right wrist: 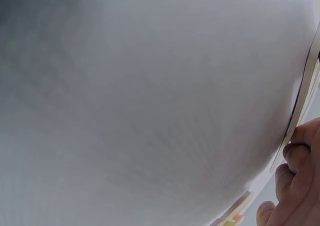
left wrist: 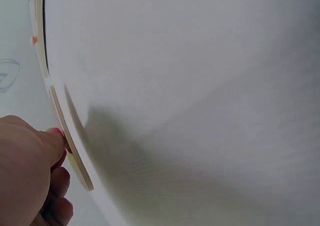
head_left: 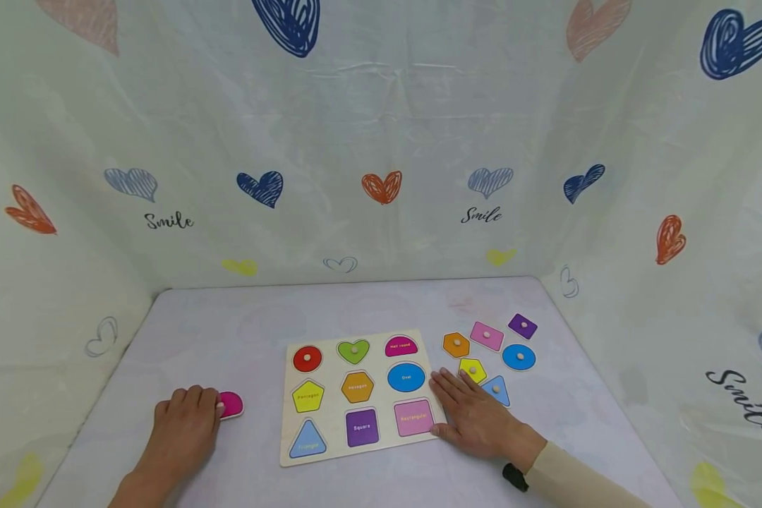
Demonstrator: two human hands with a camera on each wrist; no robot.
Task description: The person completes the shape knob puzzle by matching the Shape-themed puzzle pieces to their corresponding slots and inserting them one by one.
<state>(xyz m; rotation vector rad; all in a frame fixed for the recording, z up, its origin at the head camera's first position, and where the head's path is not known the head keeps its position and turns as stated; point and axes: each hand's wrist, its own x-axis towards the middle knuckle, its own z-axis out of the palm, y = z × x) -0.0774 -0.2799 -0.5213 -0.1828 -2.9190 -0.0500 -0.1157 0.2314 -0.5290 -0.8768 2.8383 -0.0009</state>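
Observation:
My left hand [head_left: 187,423] pinches the knob of a magenta half-round puzzle piece [head_left: 231,405] at the left of the table. In the left wrist view this wooden piece [left wrist: 70,138] is seen edge-on, tilted, with its shadow beside it on the tabletop. Right of it lies the wooden shape puzzle board [head_left: 335,370]. A knobbed red circle [head_left: 307,366] and a knobbed green heart [head_left: 360,355] sit in its top row; the other printed shapes bear no knobs. My right hand [head_left: 482,427] rests at the board's right edge with extended fingers, thumb near the pink rectangle.
Right of the board lie loose knobbed pieces: an orange hexagon [head_left: 451,348], a pink rectangle [head_left: 492,340], a purple square [head_left: 517,331], a blue oval [head_left: 527,363], a yellow pentagon [head_left: 468,366] and a blue triangle [head_left: 501,396]. A heart-printed curtain [head_left: 419,127] surrounds the table.

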